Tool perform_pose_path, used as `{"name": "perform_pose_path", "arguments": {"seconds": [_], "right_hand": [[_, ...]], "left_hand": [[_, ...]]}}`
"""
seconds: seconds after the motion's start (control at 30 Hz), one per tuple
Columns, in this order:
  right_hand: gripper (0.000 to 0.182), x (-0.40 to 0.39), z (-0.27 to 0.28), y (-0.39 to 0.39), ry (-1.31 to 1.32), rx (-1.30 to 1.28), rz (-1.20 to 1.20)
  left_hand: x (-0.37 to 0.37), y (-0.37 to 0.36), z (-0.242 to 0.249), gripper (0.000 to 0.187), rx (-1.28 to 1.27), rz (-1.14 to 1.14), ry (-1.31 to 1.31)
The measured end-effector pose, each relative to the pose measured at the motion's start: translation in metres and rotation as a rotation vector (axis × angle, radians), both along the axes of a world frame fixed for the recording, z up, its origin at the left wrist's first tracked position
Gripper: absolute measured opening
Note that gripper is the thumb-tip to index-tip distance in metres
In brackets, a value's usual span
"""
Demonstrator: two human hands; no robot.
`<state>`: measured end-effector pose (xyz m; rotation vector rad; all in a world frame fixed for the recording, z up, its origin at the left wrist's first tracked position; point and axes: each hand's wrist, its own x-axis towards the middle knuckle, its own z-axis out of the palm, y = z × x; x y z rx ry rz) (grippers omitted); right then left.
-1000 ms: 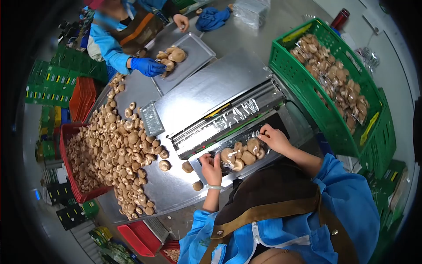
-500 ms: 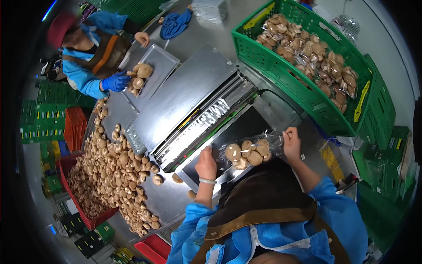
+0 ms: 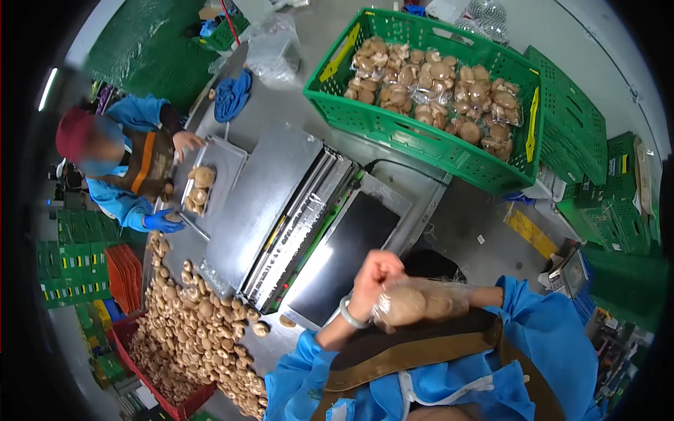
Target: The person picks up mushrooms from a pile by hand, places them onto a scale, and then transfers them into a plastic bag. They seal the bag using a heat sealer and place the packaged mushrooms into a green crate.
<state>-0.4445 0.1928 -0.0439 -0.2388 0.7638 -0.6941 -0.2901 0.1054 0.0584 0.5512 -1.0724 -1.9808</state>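
A film-wrapped pack of mushrooms point(image 3: 411, 306) is held up tilted in front of my apron, above the table's near edge. My left hand point(image 3: 375, 281), with a pale bangle at the wrist, is closed with curled fingers at the pack's left end, by the clear film. From the right my right hand point(image 3: 486, 297) reaches in behind the pack and supports it; its fingers are hidden by the mushrooms and film. Just beyond my hands lies the wrapping machine point(image 3: 298, 224) with its dark plate point(image 3: 347, 256).
A green crate point(image 3: 421, 151) holds several wrapped packs at the back. Loose mushrooms point(image 3: 200, 319) heap at left beside a red crate point(image 3: 200, 400). Across the table a co-worker with a blue glove point(image 3: 163, 222) stands by a tray of mushrooms point(image 3: 200, 186).
The mushroom pack has been lifted off the machine toward my body, and my hands have come together around it. The view has turned. The co-worker's gloved hand has left the mushrooms in the tray.
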Motion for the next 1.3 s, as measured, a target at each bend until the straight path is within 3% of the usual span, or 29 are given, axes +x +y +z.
{"name": "perform_pose_path", "arguments": {"seconds": [0.1, 0.17, 0.23, 0.27, 0.33, 0.4, 0.43, 0.5, 0.53, 0.57, 0.6, 0.67, 0.8, 0.97, 1.03, 1.07, 1.1, 1.17, 1.2, 1.23, 1.3], "right_hand": [[0.023, -0.018, 0.078, -0.043, -0.176, -0.032, 0.14], [0.027, -0.061, 0.085, -0.108, 0.797, -1.223, 0.862], [0.031, -0.082, 0.14, -0.134, 0.63, -0.776, 0.451], [0.04, -0.095, 0.18, -0.146, 0.623, -0.947, 0.389], [0.072, -0.074, 0.212, -0.151, 0.478, -1.313, 0.552], [0.077, -0.056, 0.219, -0.161, 0.598, -1.155, 0.833], [0.078, -0.062, 0.209, -0.178, 0.484, -1.055, 0.788], [0.071, -0.084, 0.169, -0.219, 0.504, -1.091, 0.372], [0.066, -0.095, 0.17, -0.24, 0.362, -0.762, 0.108], [0.06, -0.113, 0.166, -0.272, 0.37, -0.681, -0.114], [0.051, -0.127, 0.162, -0.305, 0.165, -0.482, -0.358], [0.04, -0.145, 0.132, -0.374, 0.202, -0.468, -0.591], [0.029, -0.144, 0.023, -0.463, 0.331, -0.187, -0.557], [0.038, -0.105, -0.074, -0.493, 0.414, -0.063, -0.488], [0.045, -0.117, -0.087, -0.499, 0.491, -0.011, -0.357], [0.05, -0.116, -0.065, -0.494, 0.575, -0.023, -0.313], [0.056, -0.142, -0.115, -0.511, 0.638, 0.03, -0.251], [0.058, -0.152, -0.069, -0.497, 0.621, -0.039, -0.158], [0.048, -0.15, -0.039, -0.49, 0.681, -0.134, -0.143], [0.035, -0.131, -0.002, -0.477, 0.855, -0.249, -0.278], [0.029, -0.095, 0.029, -0.474, 1.169, -0.786, -0.608]], "left_hand": [[-0.014, -0.01, 0.043, 0.029, -0.309, -0.194, -0.083], [-0.02, -0.008, 0.041, 0.026, -0.312, -0.221, -0.102], [-0.023, -0.009, 0.028, 0.023, -0.282, -0.237, -0.159], [-0.025, -0.008, 0.02, 0.022, -0.258, -0.233, -0.199], [-0.025, -0.011, 0.001, 0.02, -0.182, -0.198, -0.306], [-0.023, -0.018, -0.024, 0.017, -0.074, -0.13, -0.425], [-0.021, -0.024, -0.033, 0.016, -0.003, -0.093, -0.46], [-0.016, -0.043, -0.033, 0.015, 0.18, -0.005, -0.458], [-0.013, -0.053, -0.024, 0.015, 0.263, 0.037, -0.419], [-0.007, -0.062, -0.011, 0.016, 0.313, 0.085, -0.383], [-0.002, -0.069, -0.005, 0.017, 0.366, 0.13, -0.35], [0.015, -0.076, -0.009, 0.013, 0.407, 0.287, -0.389], [0.032, -0.09, -0.015, 0.006, 0.458, 0.427, -0.414], [0.057, -0.105, -0.006, 0.011, 0.421, 0.381, -0.489], [0.089, -0.118, -0.002, 0.012, 0.409, 0.38, -0.468], [0.11, -0.131, 0.005, 0.012, 0.408, 0.381, -0.428], [0.137, -0.145, 0.015, 0.014, 0.42, 0.434, -0.462], [0.204, -0.162, 0.018, 0.016, 0.359, 0.648, -0.45], [0.243, -0.171, 0.001, 0.016, 0.277, 0.813, -0.402], [0.279, -0.182, -0.01, 0.021, 0.228, 0.954, -0.489], [0.341, -0.202, -0.034, 0.037, 0.154, 1.104, -0.759]]}}
